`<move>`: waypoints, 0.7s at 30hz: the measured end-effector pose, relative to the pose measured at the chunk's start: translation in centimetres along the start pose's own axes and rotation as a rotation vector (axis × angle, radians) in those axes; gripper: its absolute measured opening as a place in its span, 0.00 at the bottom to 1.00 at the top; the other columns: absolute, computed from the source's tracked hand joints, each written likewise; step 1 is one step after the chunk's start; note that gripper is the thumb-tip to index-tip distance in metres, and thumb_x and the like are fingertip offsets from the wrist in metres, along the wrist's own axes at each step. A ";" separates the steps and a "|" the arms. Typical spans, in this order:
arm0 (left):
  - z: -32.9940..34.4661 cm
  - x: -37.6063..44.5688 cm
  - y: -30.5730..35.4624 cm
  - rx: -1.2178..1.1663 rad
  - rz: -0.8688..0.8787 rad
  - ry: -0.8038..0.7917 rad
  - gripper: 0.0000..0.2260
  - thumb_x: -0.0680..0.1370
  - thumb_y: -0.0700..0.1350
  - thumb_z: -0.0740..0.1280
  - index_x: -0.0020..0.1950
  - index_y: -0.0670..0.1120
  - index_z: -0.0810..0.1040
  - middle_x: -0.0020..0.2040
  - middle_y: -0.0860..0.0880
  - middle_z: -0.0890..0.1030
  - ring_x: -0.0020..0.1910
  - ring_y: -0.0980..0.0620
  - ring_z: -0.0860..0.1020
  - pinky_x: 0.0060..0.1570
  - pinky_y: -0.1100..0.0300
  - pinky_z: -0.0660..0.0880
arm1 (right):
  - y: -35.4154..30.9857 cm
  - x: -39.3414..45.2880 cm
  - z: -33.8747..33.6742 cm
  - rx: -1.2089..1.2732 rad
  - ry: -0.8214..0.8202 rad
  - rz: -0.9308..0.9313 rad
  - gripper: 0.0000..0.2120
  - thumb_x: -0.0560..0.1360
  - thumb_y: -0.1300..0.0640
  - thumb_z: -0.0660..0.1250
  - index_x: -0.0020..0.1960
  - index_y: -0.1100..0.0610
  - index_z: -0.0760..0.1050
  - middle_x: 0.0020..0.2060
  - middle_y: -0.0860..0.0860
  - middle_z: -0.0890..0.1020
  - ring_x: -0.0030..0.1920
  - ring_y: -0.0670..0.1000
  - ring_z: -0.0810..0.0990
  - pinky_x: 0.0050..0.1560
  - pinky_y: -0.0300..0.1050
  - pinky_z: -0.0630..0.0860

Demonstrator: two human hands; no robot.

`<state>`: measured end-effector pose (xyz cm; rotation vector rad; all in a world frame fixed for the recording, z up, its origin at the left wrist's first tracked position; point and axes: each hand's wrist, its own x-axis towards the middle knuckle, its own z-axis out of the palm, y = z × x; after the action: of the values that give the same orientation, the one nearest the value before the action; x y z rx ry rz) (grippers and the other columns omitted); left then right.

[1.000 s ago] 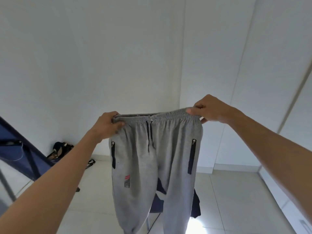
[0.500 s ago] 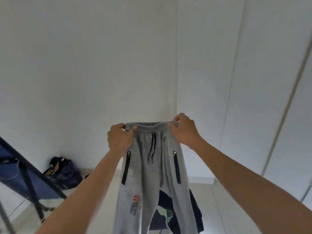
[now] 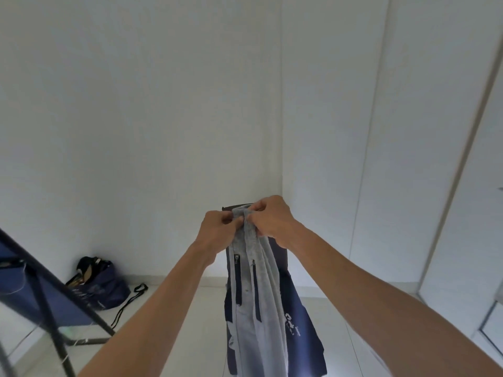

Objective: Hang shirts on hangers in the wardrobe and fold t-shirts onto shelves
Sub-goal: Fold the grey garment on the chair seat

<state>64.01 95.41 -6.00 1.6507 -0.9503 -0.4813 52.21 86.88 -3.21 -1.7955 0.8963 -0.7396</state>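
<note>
Grey sweatpants (image 3: 261,300) with dark zip pockets hang in front of me, folded lengthwise in half. My left hand (image 3: 220,232) and my right hand (image 3: 272,221) meet at the top, both pinching the bunched elastic waistband. Behind the pants a dark navy garment (image 3: 302,322) with white print drapes over something that is hidden. White wardrobe doors (image 3: 435,159) stand shut on the right.
A dark blue bag (image 3: 98,284) with a loose strap lies on the pale tiled floor against the left wall. A black metal frame with blue fabric (image 3: 40,295) leans in from the lower left. White walls meet in the corner ahead.
My hands came together from about shoulder width, folding the waistband in half so the two legs hang one over the other. The view tilted slightly upward.
</note>
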 end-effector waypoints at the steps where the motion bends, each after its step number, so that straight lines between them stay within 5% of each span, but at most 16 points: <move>1: -0.1 -0.2 0.3 -0.028 0.018 -0.045 0.05 0.79 0.40 0.69 0.48 0.44 0.86 0.45 0.44 0.87 0.48 0.45 0.85 0.51 0.50 0.83 | -0.1 -0.1 -0.1 -0.016 0.023 -0.012 0.04 0.74 0.65 0.71 0.43 0.57 0.81 0.42 0.53 0.83 0.44 0.53 0.84 0.46 0.52 0.85; 5: -0.3 -0.8 0.6 -0.027 0.070 -0.220 0.10 0.72 0.41 0.78 0.52 0.44 0.85 0.45 0.48 0.87 0.46 0.50 0.85 0.45 0.59 0.82 | -0.3 -0.1 -0.8 0.004 -0.005 0.010 0.07 0.76 0.67 0.68 0.43 0.57 0.79 0.43 0.56 0.84 0.44 0.55 0.86 0.44 0.53 0.85; 8: 0.2 -0.9 0.2 0.051 0.109 -0.150 0.14 0.67 0.50 0.82 0.48 0.46 0.86 0.42 0.49 0.86 0.43 0.51 0.85 0.43 0.59 0.82 | -0.7 -0.2 -1.6 0.149 -0.149 0.067 0.10 0.76 0.70 0.65 0.51 0.59 0.79 0.46 0.59 0.85 0.45 0.57 0.86 0.49 0.54 0.84; 11: -0.3 -0.7 -0.5 -0.016 0.081 -0.083 0.10 0.71 0.46 0.79 0.49 0.45 0.86 0.44 0.47 0.86 0.46 0.46 0.85 0.48 0.54 0.83 | -0.2 -0.2 -2.6 0.048 -0.208 -0.020 0.16 0.74 0.67 0.69 0.59 0.55 0.78 0.55 0.55 0.83 0.54 0.54 0.83 0.51 0.48 0.82; 14: -1.8 -0.9 -0.4 -0.094 0.068 -0.176 0.15 0.69 0.42 0.79 0.54 0.41 0.84 0.50 0.43 0.86 0.52 0.42 0.84 0.54 0.49 0.82 | 1.5 0.6 -3.5 -0.272 -0.244 -0.125 0.42 0.67 0.64 0.78 0.75 0.48 0.63 0.72 0.52 0.68 0.68 0.54 0.71 0.65 0.54 0.75; 16: -2.9 -1.2 0.0 -0.120 0.093 -0.226 0.19 0.67 0.44 0.79 0.55 0.40 0.84 0.53 0.41 0.85 0.54 0.41 0.83 0.56 0.48 0.81 | 2.6 1.0 -3.7 -0.175 -0.362 -0.030 0.56 0.63 0.64 0.82 0.79 0.47 0.52 0.73 0.53 0.65 0.70 0.56 0.69 0.70 0.59 0.70; 18: -4.1 -1.2 0.1 -0.108 0.106 -0.209 0.20 0.64 0.45 0.80 0.54 0.41 0.84 0.52 0.41 0.85 0.52 0.42 0.83 0.55 0.48 0.81 | 3.4 1.0 -3.6 -0.017 -0.416 0.058 0.53 0.62 0.66 0.82 0.78 0.51 0.55 0.65 0.56 0.74 0.63 0.58 0.77 0.66 0.59 0.74; 21: -6.3 -1.3 -0.5 -0.023 0.105 -0.131 0.22 0.60 0.48 0.82 0.50 0.41 0.83 0.45 0.44 0.84 0.45 0.46 0.81 0.51 0.51 0.81 | 2.9 1.0 -3.5 0.103 -0.360 -0.018 0.31 0.65 0.68 0.80 0.65 0.61 0.74 0.43 0.53 0.77 0.44 0.52 0.80 0.47 0.45 0.82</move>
<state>68.03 100.29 -4.79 1.5551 -1.1182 -0.5324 49.25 83.61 -4.57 -1.7725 0.5936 -0.4438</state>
